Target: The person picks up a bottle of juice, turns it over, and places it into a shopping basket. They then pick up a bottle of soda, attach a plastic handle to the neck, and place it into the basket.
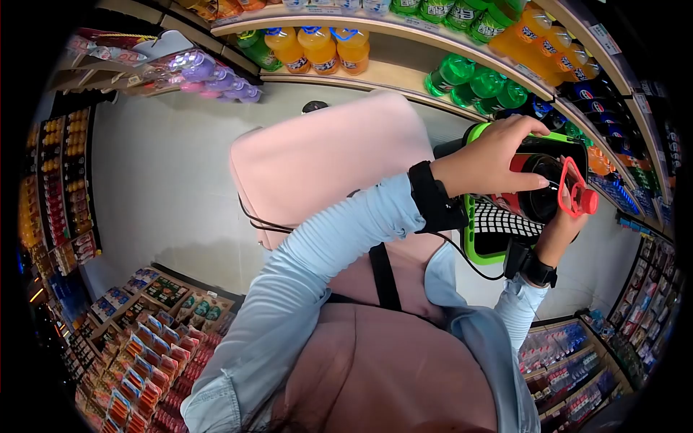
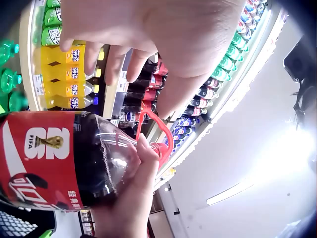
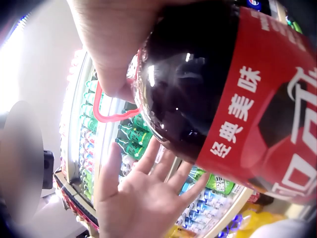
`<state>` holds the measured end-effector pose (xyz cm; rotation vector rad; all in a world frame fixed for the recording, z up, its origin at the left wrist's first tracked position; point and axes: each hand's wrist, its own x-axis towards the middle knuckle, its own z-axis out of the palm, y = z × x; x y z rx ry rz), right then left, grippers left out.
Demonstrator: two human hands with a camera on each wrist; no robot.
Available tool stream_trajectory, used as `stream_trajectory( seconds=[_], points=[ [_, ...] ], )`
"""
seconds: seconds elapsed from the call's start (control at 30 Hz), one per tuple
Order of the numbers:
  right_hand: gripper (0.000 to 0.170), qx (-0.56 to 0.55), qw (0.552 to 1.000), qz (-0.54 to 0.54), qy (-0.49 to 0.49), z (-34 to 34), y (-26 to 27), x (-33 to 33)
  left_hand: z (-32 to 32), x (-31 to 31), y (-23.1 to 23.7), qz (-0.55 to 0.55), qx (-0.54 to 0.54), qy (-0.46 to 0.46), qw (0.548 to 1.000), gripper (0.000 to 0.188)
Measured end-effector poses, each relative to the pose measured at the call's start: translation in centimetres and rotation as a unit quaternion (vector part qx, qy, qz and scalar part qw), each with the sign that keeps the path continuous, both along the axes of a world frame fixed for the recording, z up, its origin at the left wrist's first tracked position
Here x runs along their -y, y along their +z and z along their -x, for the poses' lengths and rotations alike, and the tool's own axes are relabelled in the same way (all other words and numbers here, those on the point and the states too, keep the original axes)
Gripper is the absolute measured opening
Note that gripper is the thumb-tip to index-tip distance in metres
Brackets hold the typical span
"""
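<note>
Right hand (image 1: 564, 225) grips 1 cola bottle (image 1: 540, 202) by its neck at a green-rimmed basket (image 1: 471, 244); left hand (image 1: 494, 156) spreads wide. Pale floor (image 1: 159, 180) lies open leftward, edged by shelves (image 1: 404, 88).

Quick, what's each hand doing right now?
Left hand: open, gripping nothing.
Right hand: closed, holding a red-labelled, round plastic bottle of dark drink near its neck.

Shop, prob. a supermkt drinks aisle: orange soda btls (image 1: 317, 52) nr lower shelf's (image 1: 393, 87) left end, green btls (image 1: 485, 84) along its front edge, price tags (image 1: 605, 38) on shelf edges, pkgd goods (image 1: 137, 364) racked opp., plus green-rimmed shopping basket (image 1: 472, 232).
</note>
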<state>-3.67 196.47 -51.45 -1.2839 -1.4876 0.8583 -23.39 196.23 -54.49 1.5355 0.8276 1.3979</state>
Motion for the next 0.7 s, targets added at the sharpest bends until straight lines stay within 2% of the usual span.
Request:
stream_trajectory(
  seconds=[0.07, 0.17, 0.2, 0.3, 0.43, 0.6, 0.7],
  points=[
    [0.037, 0.021, 1.0, -0.013, 0.0, 0.1, 0.4, 0.0, -0.6, 0.0, -0.1, -0.013, 0.013, 0.013, 1.0, 0.058],
    [0.042, 0.062, 0.998, -0.005, -0.006, -0.3, 0.4, 0.0, -1.3, 0.7, -0.4, 0.04, 0.024, -0.002, 0.999, 0.057],
    [0.041, 0.046, 0.999, 0.0, -0.004, -0.4, 0.3, 0.0, -1.5, 0.9, -0.4, 0.042, 0.012, 0.0, 0.999, 0.055],
    [0.037, 0.011, 0.999, 0.011, 0.034, -1.8, 0.1, -0.8, -1.3, 1.0, 0.0, 0.06, 0.01, -0.046, 0.997, 0.055],
    [0.036, 0.058, 0.993, 0.074, 0.071, -2.5, 2.4, -1.9, -0.9, 0.7, 0.0, 0.053, 0.025, -0.071, 0.996, 0.056],
    [0.041, -0.007, 0.991, 0.123, 0.051, -1.0, 3.4, -1.5, 0.1, 1.0, -0.8, 0.09, 0.043, -0.067, 0.993, 0.056],
    [0.041, -0.026, 0.993, 0.094, 0.058, 0.0, 2.9, -1.2, 0.4, 1.1, -1.1, 0.108, 0.056, -0.08, 0.989, 0.056]
  ],
)
